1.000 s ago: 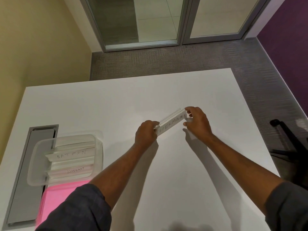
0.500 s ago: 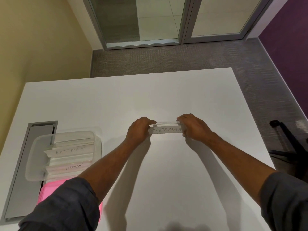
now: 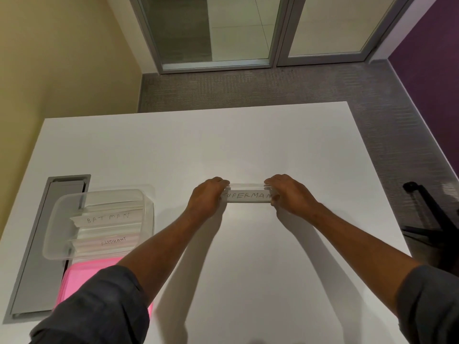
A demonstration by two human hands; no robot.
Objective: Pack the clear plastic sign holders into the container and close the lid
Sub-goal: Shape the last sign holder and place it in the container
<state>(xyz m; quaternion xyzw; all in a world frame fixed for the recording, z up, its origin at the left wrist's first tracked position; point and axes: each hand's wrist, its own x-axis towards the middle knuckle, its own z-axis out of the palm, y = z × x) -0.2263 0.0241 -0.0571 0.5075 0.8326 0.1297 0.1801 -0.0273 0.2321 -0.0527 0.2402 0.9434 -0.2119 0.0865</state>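
A clear plastic sign holder (image 3: 248, 194) with a paper reading SUPERMAN is held level over the middle of the white table (image 3: 173, 150). My left hand (image 3: 207, 198) grips its left end and my right hand (image 3: 288, 194) grips its right end. At the left stands a clear plastic container (image 3: 59, 219), open on top. Inside it lie other sign holders, one marked BATMAN (image 3: 106, 218) and one marked ELEPHANT (image 3: 111, 242). A pink lid (image 3: 82, 276) lies flat just in front of the container, partly hidden by my left sleeve.
A grey cable hatch (image 3: 37, 256) is set into the table's left side, under the container. A black chair base (image 3: 432, 219) stands on the carpet past the table's right edge. Glass doors are beyond the far edge.
Both hands turned the SUPERMAN holder from a slant to level and brought it slightly toward me. The container and its contents have not moved.
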